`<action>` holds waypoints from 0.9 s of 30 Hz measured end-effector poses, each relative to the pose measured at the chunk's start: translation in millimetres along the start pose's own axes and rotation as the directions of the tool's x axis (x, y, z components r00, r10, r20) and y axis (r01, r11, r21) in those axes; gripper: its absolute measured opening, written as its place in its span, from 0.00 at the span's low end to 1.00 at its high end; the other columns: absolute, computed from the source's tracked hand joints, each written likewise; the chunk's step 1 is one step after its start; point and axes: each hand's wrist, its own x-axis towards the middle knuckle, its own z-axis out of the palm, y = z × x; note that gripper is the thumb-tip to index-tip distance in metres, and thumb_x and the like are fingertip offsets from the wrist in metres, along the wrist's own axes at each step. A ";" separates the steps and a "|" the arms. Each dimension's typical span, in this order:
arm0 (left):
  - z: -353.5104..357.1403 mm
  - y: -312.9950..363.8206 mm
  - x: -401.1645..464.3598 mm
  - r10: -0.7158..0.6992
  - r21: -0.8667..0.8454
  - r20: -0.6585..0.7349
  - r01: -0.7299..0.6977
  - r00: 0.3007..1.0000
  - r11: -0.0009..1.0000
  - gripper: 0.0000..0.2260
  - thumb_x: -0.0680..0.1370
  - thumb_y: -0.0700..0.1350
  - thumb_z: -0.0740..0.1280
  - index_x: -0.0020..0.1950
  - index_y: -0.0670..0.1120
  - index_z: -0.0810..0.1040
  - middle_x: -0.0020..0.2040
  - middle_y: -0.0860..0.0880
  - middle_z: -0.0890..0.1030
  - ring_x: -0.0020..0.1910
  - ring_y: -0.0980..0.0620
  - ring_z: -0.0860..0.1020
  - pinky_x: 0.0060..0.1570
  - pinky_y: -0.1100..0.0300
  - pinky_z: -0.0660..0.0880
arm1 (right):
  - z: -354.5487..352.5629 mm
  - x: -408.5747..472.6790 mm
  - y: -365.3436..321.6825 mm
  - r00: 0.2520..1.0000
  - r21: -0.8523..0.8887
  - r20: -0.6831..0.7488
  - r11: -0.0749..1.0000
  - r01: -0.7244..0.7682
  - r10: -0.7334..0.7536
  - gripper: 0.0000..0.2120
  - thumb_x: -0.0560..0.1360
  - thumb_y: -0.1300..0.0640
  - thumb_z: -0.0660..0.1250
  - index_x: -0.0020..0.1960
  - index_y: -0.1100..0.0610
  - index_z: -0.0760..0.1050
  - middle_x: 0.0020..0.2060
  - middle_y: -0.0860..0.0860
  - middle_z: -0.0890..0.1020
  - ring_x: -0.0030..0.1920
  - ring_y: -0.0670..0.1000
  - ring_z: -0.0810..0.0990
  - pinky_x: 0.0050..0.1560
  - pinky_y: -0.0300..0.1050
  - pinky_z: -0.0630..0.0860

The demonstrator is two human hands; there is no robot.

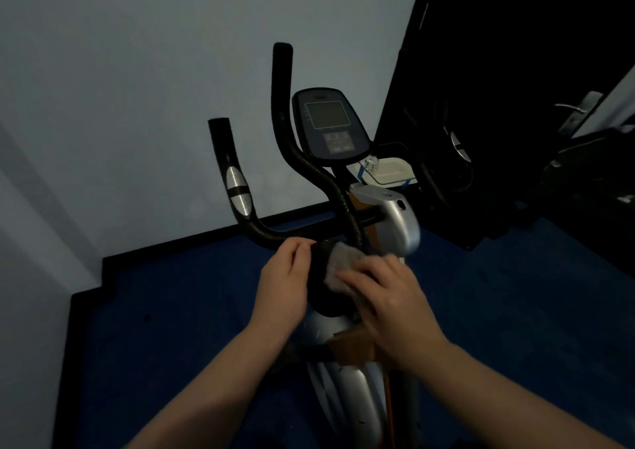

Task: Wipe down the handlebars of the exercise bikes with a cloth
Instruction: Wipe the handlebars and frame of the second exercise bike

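Both hands meet low at the middle of the handlebars (261,232): the right hand (388,297) lies with its fingers spread flat over a grey cloth (338,266), pressing it onto a dark rounded part at the bar's centre, while the left hand (285,277) curls its fingers against that part's left edge. That cloth looks light, soft and limp, so it should wrap a tube easily; best bunched in the palm and closed round the bar. Padded black grips look grippy rather than slick, and the bars stiff. Beyond rise the console (328,122), a pale wall (137,88) and blue floor (192,294).
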 end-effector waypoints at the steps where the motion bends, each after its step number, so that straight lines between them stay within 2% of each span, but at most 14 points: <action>1: -0.3 -0.2 -0.6 -0.006 -0.002 0.001 0.006 1.000 1.000 0.11 0.82 0.47 0.57 0.51 0.51 0.80 0.45 0.53 0.82 0.44 0.57 0.80 0.44 0.62 0.76 | -2.7 -5.9 1.7 1.000 0.014 0.016 1.000 0.003 -0.004 0.21 0.63 0.65 0.75 0.55 0.55 0.80 0.46 0.52 0.79 0.44 0.51 0.73 0.37 0.46 0.72; 5: 0.9 1.0 -1.7 -0.010 -0.027 0.003 0.010 1.000 1.000 0.11 0.82 0.47 0.57 0.51 0.51 0.80 0.45 0.52 0.83 0.45 0.57 0.80 0.43 0.66 0.75 | -6.0 26.6 -3.0 0.997 0.073 -0.037 0.995 -0.061 0.064 0.15 0.66 0.64 0.74 0.53 0.56 0.80 0.45 0.53 0.78 0.45 0.53 0.75 0.40 0.48 0.73; 9: 0.2 2.2 -1.2 -0.014 -0.019 0.009 0.014 1.000 1.000 0.11 0.82 0.47 0.57 0.51 0.52 0.80 0.45 0.53 0.82 0.44 0.58 0.80 0.40 0.70 0.74 | -0.9 37.2 -3.8 0.993 0.033 -0.053 0.994 -0.103 0.105 0.17 0.67 0.64 0.74 0.55 0.58 0.80 0.46 0.55 0.79 0.45 0.56 0.76 0.40 0.53 0.75; 15: -0.1 -1.1 -1.5 -0.012 -0.016 0.001 0.012 1.000 1.000 0.12 0.82 0.48 0.57 0.51 0.52 0.80 0.45 0.52 0.82 0.45 0.55 0.80 0.44 0.62 0.76 | -0.7 -23.4 1.5 0.989 0.123 -0.094 0.987 -0.104 0.116 0.17 0.65 0.66 0.74 0.53 0.58 0.81 0.44 0.52 0.78 0.43 0.52 0.76 0.39 0.49 0.76; 18: 2.3 -1.3 -1.3 -0.024 -0.024 -0.012 0.024 1.000 0.999 0.12 0.82 0.47 0.57 0.51 0.52 0.80 0.45 0.51 0.82 0.46 0.53 0.80 0.46 0.54 0.76 | -12.9 1.8 9.4 0.930 0.351 -0.185 0.905 -0.239 0.317 0.12 0.71 0.60 0.72 0.53 0.53 0.79 0.47 0.47 0.74 0.48 0.44 0.73 0.45 0.38 0.74; 19: 3.5 -1.1 -1.7 -0.024 -0.027 -0.021 0.023 0.999 0.999 0.12 0.82 0.47 0.56 0.50 0.52 0.80 0.45 0.51 0.82 0.46 0.53 0.80 0.47 0.54 0.76 | -14.5 17.8 11.2 0.903 0.401 -0.171 0.865 -0.302 0.394 0.10 0.73 0.57 0.70 0.53 0.51 0.78 0.48 0.46 0.74 0.49 0.44 0.73 0.47 0.38 0.74; 21: 5.6 -0.7 -2.8 -0.010 -0.028 -0.042 0.009 0.999 1.000 0.13 0.82 0.47 0.56 0.49 0.52 0.80 0.44 0.51 0.82 0.46 0.54 0.80 0.46 0.56 0.76 | -8.0 47.4 11.6 0.888 0.429 0.009 0.801 -0.419 0.460 0.08 0.77 0.50 0.64 0.54 0.50 0.77 0.50 0.47 0.77 0.52 0.46 0.74 0.50 0.45 0.75; 23: 6.7 -1.0 -3.8 -0.005 -0.031 -0.053 0.004 0.999 1.000 0.13 0.82 0.47 0.56 0.48 0.53 0.80 0.43 0.52 0.82 0.44 0.55 0.79 0.43 0.59 0.74 | 4.2 55.7 7.0 0.859 0.462 0.160 0.732 -0.500 0.486 0.10 0.79 0.49 0.59 0.52 0.52 0.76 0.45 0.50 0.80 0.49 0.50 0.76 0.49 0.52 0.76; 24: 7.0 -1.3 -3.9 -0.005 -0.034 -0.055 0.003 0.998 0.999 0.13 0.82 0.47 0.56 0.48 0.53 0.80 0.43 0.51 0.82 0.44 0.55 0.79 0.43 0.60 0.74 | 8.4 51.3 4.7 0.847 0.470 0.145 0.717 -0.514 0.512 0.11 0.80 0.49 0.57 0.51 0.52 0.76 0.43 0.50 0.80 0.48 0.51 0.77 0.48 0.51 0.75; 27: 7.4 -0.8 -3.0 0.019 -0.045 -0.050 -0.021 0.999 0.999 0.13 0.81 0.49 0.55 0.47 0.52 0.80 0.43 0.50 0.82 0.44 0.53 0.80 0.44 0.58 0.75 | 14.4 16.2 -8.4 0.799 0.490 -0.017 0.702 -0.517 0.601 0.10 0.81 0.49 0.55 0.53 0.49 0.74 0.41 0.46 0.79 0.44 0.46 0.77 0.43 0.48 0.75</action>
